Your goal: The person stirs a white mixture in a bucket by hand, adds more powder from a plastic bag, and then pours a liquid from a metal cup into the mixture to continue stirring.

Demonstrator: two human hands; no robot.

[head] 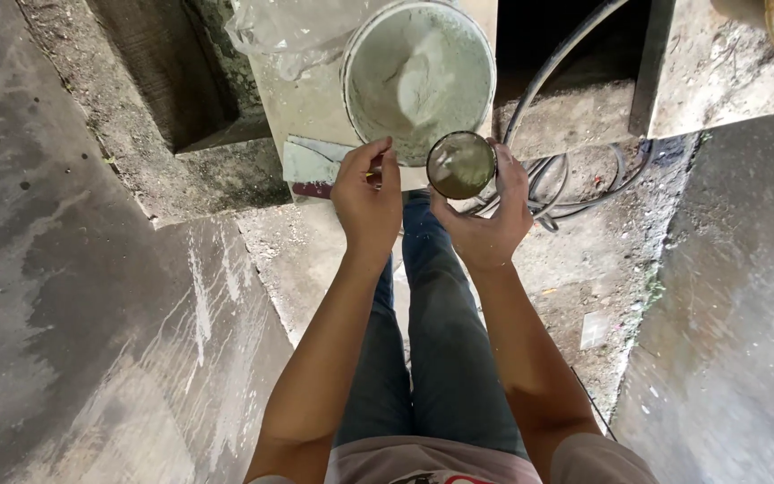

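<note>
Nearest, a small round cup [460, 165] of murky liquid is gripped at its rim by the right hand [487, 220], a thin tool handle [374, 174] is pinched in the closed left hand [366, 202], and beyond them a white bucket [360, 63] of pale powder is seen.

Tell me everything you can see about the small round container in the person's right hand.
The small round container is a shallow, dark-rimmed cup or tin seen from straight above, its mouth facing up. Inside is a murky olive-brown fill with a pale sheen; whether liquid or paste cannot be told. The right hand grips its lower right rim, thumb at the near edge. It is held in the air by the near rim of the white bucket of pale powder, apart from the left hand.
</note>
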